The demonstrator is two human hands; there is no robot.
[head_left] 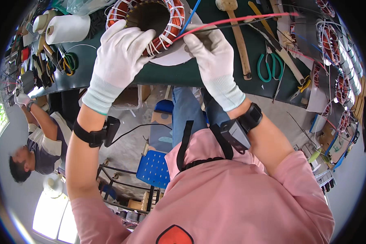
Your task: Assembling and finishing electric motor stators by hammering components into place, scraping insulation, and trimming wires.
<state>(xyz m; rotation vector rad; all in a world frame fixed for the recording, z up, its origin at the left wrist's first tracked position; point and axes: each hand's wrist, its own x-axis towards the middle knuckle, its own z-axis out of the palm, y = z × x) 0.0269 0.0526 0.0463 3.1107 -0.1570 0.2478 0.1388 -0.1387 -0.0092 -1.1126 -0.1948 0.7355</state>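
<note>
A ring-shaped motor stator [177, 18] with copper-orange windings and white lacing cord rests on a white round sheet [177, 59] at the bench's near edge. My left hand [120, 57], in a white knit glove, grips the ring's near left side, fingers curled over the windings. Beside the ring's right side, my right hand [211, 53], gloved the same way, is closed with thumb and fingers pinched at the lead wires. A red lead [240, 19] and a black one run rightward over that hand. A blue lead [191, 16] rises from the ring.
White thread cones [69, 29] and scissors [69, 63] lie left. On the right are a mallet [240, 44], green-handled scissors [270, 67], yellow-handled pliers [303, 85] and more wound stators [329, 44]. A co-worker [44, 138] is at the far left; a blue chair [153, 168] stands below.
</note>
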